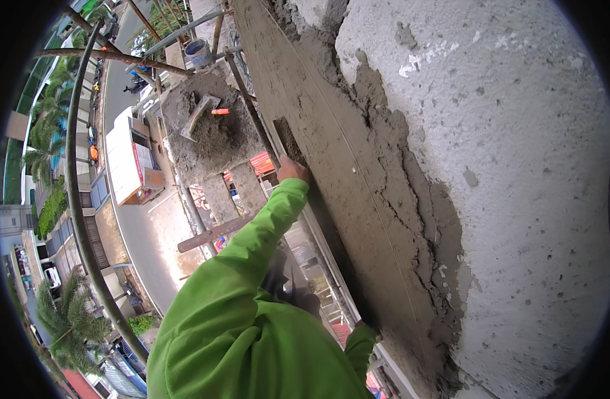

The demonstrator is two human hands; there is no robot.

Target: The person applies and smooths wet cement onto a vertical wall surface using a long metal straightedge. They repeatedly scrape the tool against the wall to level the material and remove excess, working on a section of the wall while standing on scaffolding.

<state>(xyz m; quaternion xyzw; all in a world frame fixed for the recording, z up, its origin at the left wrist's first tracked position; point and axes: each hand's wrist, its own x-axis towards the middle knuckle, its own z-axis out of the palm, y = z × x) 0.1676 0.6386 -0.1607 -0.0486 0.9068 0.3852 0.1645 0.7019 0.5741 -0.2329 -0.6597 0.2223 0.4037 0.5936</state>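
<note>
Rough concrete (531, 173) is filling the frame's right side. Along the mortar band (351, 176), a long pale strip (334, 269) is running from centre to lower centre. Left hand (294, 170) and right hand (365, 325) are resting at it (neither grip can be told); even pressure should be keeping the edge straight.

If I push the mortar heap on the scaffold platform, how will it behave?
The mortar heap would probably crumble or slump rather than slide whole, given its lumpy surface. Mounded thickly, it's probably heavy. The flat tool beside it may shift too.
</note>
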